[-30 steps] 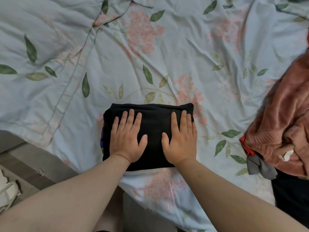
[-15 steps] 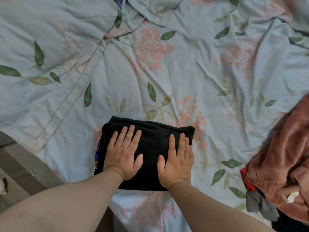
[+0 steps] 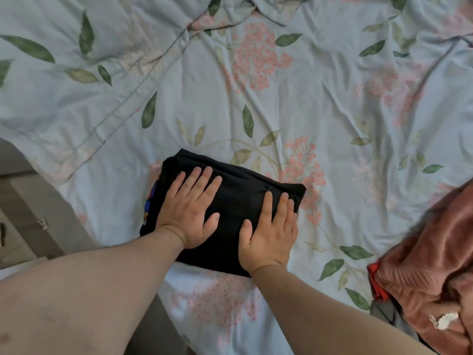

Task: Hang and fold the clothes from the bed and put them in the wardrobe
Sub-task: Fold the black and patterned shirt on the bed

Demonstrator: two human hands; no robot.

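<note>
A folded black garment (image 3: 238,201) lies as a compact rectangle near the bed's front edge, a bit of blue and orange print showing at its left side. My left hand (image 3: 190,213) presses flat on its left half, fingers straight and spread. On the right half, my right hand (image 3: 270,231) lies flat too, its fingertips near the garment's right edge. Neither hand grips the cloth.
The bed is covered by a pale blue floral duvet (image 3: 332,111), rumpled at the back. A heap of clothes with a rust-pink fleece (image 3: 440,257) on top, red and grey pieces beneath it, sits at the right edge. Grey floor (image 3: 33,206) shows at the left.
The view has tilted, so the garment sits lower and turned slightly clockwise in frame. Both hands have stayed flat on the garment.
</note>
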